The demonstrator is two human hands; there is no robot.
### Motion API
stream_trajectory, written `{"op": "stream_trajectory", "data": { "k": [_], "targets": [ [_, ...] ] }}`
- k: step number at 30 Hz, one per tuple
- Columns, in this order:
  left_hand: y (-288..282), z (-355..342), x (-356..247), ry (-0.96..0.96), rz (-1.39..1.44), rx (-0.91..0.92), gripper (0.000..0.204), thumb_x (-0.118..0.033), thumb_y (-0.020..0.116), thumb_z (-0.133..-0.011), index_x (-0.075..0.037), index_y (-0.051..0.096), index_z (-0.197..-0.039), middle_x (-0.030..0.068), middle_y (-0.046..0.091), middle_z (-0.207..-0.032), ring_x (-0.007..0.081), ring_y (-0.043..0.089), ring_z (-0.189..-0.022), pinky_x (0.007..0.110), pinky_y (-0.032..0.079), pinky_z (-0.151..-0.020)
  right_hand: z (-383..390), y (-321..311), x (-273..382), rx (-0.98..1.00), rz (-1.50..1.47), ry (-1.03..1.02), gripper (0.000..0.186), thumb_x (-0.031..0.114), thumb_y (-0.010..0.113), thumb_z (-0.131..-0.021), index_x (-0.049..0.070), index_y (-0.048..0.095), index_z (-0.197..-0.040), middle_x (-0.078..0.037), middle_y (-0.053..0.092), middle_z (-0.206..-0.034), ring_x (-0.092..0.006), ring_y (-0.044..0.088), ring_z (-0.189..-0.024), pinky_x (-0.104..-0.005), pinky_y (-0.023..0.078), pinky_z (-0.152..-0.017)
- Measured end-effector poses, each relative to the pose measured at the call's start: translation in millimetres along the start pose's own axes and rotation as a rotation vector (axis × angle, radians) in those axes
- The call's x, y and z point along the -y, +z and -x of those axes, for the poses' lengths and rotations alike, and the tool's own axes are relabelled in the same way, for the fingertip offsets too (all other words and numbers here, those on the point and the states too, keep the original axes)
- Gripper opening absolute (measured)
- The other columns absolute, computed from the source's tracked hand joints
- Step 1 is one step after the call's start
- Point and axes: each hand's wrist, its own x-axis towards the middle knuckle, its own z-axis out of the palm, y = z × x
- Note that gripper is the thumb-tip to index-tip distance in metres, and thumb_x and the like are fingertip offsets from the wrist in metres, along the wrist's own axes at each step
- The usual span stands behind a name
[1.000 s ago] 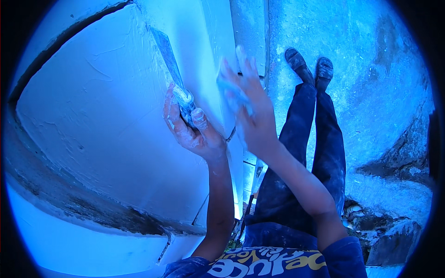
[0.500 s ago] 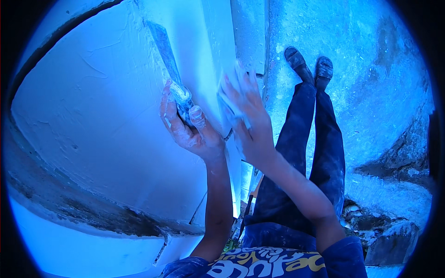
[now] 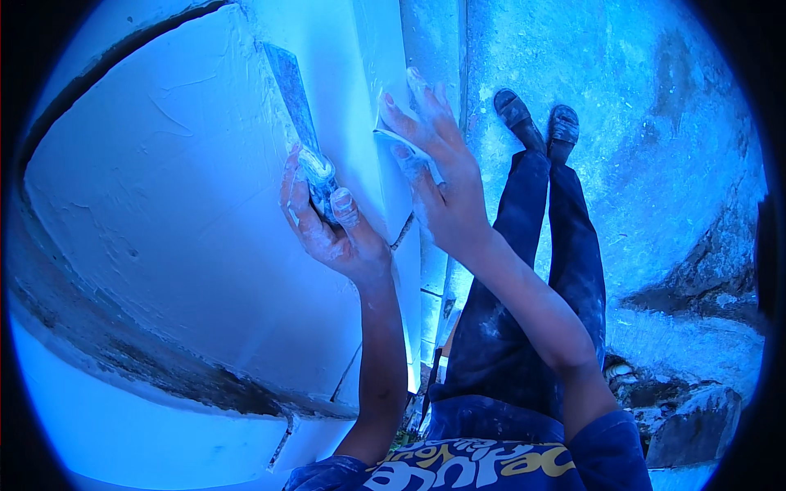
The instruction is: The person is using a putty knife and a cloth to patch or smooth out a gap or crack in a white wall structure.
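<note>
My left hand (image 3: 336,225) is closed around the handle of a putty knife (image 3: 292,90). Its long flat blade points up and away, and whitish putty coats the neck and my fingers. The blade lies over or against a broad pale wall panel (image 3: 180,213) with smeared ridges. To the right, my right hand (image 3: 446,168) holds a thin bent sheet (image 3: 407,143) between thumb and fingers, beside the wall's corner strip (image 3: 378,90). Sandpaper is possible, but its kind is not clear. Whether the sheet touches the wall I cannot tell.
A dark groove (image 3: 123,49) borders the panel, with a rough dark ledge (image 3: 188,380) below. My legs (image 3: 524,245) and sandalled feet (image 3: 565,123) are on the stained concrete floor (image 3: 639,164). Broken rubble (image 3: 696,417) lies at lower right. Everything looks strongly blue.
My right hand has shifted slightly up and left along the corner strip and is less blurred, with the sheet showing more plainly. The left hand and putty knife have hardly moved.
</note>
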Motion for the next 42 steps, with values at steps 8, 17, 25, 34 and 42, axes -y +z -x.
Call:
{"op": "stream_trajectory", "data": {
  "k": [8, 17, 25, 34, 42],
  "targets": [
    [-1, 0, -1, 0.023, -0.054, 0.0, 0.05, -0.034, 0.056, -0.104, 0.004, 0.051, -0.136, 0.024, 0.052, -0.137, 0.0349, 0.053, -0.126, 0.045, 0.044, -0.105, 22, 8, -1, -0.04, 0.0, 0.064, 0.071, -0.01, 0.046, -0.081, 0.016, 0.054, -0.147, -0.027, 0.035, -0.155, -0.0464, 0.026, -0.149, -0.0609, 0.009, -0.123],
    [-2, 0, 1, 0.055, -0.064, 0.044, 0.048, -0.031, 0.054, -0.105, 0.003, 0.049, -0.139, 0.0238, 0.052, -0.138, 0.0348, 0.052, -0.126, 0.045, 0.044, -0.104, 35, 12, 8, -0.062, 0.038, 0.077, 0.072, -0.008, 0.048, -0.081, 0.016, 0.053, -0.148, -0.028, 0.036, -0.153, -0.0464, 0.026, -0.148, -0.0627, 0.009, -0.122],
    [-4, -1, 0, 0.05, -0.033, 0.028, 0.047, -0.031, 0.054, -0.105, 0.002, 0.049, -0.138, 0.0243, 0.051, -0.14, 0.0354, 0.052, -0.126, 0.046, 0.044, -0.103, 20, 20, 25, -0.073, 0.155, 0.059, 0.077, -0.006, 0.047, -0.084, 0.014, 0.038, -0.157, -0.024, 0.024, -0.163, -0.0484, 0.019, -0.151, -0.064, 0.011, -0.121],
    [-4, 1, 2, -0.055, 0.202, -0.04, 0.051, -0.027, 0.05, -0.106, 0.008, 0.043, -0.143, 0.0227, 0.053, -0.14, 0.0312, 0.051, -0.132, 0.045, 0.037, -0.114, 1, 20, 22, -0.104, 0.185, 0.029, 0.075, -0.007, 0.047, -0.083, 0.009, 0.039, -0.156, -0.022, 0.029, -0.163, -0.0488, 0.018, -0.152, -0.0592, 0.014, -0.122],
    [-6, 4, 2, -0.047, 0.181, -0.011, 0.051, -0.026, 0.049, -0.106, 0.009, 0.041, -0.142, 0.0243, 0.053, -0.141, 0.0322, 0.05, -0.134, 0.047, 0.035, -0.116, 52, 32, 15, -0.08, 0.091, 0.124, 0.07, -0.008, 0.046, -0.083, 0.012, 0.049, -0.15, -0.019, 0.036, -0.161, -0.0492, 0.02, -0.151, -0.0623, 0.014, -0.121]
  ]
}}
